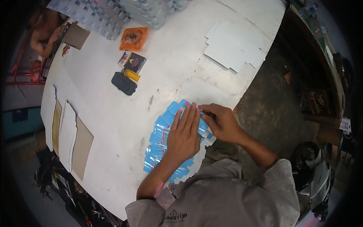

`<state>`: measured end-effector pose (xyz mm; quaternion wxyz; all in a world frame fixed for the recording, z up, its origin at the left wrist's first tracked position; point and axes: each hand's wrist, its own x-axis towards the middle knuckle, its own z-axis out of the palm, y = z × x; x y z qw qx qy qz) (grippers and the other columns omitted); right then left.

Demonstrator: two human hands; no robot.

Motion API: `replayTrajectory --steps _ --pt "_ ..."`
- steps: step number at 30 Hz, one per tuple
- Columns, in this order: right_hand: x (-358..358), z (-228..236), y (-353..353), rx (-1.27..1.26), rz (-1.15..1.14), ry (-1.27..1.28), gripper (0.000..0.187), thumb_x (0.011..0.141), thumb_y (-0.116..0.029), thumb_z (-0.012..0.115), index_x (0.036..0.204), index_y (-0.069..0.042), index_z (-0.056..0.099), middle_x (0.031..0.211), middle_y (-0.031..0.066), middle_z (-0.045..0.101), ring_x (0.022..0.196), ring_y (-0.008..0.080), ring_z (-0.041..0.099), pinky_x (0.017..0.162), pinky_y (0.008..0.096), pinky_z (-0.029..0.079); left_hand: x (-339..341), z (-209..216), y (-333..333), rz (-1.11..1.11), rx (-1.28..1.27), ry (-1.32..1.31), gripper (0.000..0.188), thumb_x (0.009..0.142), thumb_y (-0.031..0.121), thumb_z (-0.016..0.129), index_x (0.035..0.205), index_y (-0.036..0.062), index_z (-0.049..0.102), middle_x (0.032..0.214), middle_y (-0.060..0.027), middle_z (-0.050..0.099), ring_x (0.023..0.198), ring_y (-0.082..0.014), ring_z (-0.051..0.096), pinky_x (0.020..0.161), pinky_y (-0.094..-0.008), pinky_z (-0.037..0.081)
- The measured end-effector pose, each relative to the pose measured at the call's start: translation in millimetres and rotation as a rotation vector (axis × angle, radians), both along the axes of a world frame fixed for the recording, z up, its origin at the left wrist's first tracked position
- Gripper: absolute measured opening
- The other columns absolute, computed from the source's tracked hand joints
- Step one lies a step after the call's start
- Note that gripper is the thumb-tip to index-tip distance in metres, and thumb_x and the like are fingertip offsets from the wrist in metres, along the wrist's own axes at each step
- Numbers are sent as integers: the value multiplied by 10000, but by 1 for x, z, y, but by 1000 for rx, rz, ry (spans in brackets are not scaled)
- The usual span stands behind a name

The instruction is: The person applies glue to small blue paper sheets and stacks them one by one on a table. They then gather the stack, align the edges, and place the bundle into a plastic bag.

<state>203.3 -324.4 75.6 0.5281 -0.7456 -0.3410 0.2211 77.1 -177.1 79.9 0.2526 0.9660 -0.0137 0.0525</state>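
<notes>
A fanned stack of flat blue printed carton blanks (162, 125) lies on the white table, close to my body. My left hand (184, 134) rests flat across the blanks, its fingers stretched out and pointing away from me. At the far right end of the fan, my right hand (224, 123) has its thumb and forefinger bent together at the edge of a blank. The fingertips of both hands nearly meet there. White tabs of the blanks stick out on the side nearest me, and my left hand hides the middle of the fan.
Flat white carton blanks (230, 47) are stacked at the far right. Beyond my hands lie a black case (124, 83), a yellow lighter (131, 74), a dark small pack (137, 61) and an orange pouch (134, 39). Tall stacks of cut card (94, 17) stand at the back left.
</notes>
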Motion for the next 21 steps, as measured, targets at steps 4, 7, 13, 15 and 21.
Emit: replayTrajectory --steps 4,7,13,15,21 --pt "-5 6 -3 8 -26 277 271 934 -26 687 1200 25 700 1027 199 729 841 292 715 760 359 558 -1 2 -2 52 4 -21 741 820 78 562 1504 -146 384 1604 -327 345 1533 -431 303 1266 -557 203" --pt "-9 14 -1 -70 13 167 269 929 -21 683 1193 25 704 1081 194 730 965 326 705 830 398 557 -3 0 0 36 80 55 765 817 92 566 1511 -153 356 1618 -338 308 1546 -449 264 1259 -597 178" --pt "-8 -4 -4 -68 110 -438 391 954 -181 693 1260 59 654 1324 244 640 1306 443 558 1070 499 470 0 10 1 22 -13 137 893 895 441 671 1504 -146 381 1621 -327 317 1557 -433 247 1261 -594 149" --pt "0 -9 -12 -163 189 -515 497 952 -273 715 1281 89 626 1370 266 603 1356 465 514 1114 517 436 -3 11 -1 33 -34 121 984 879 539 696 1517 -130 361 1624 -322 310 1553 -445 245 1255 -603 149" --pt "19 -3 -27 -293 -23 -600 628 897 -357 782 1257 129 610 1406 279 565 1384 469 481 1145 530 398 -4 -6 -1 46 52 95 840 993 493 590 1528 -111 359 1638 -318 283 1550 -449 239 1251 -594 156"
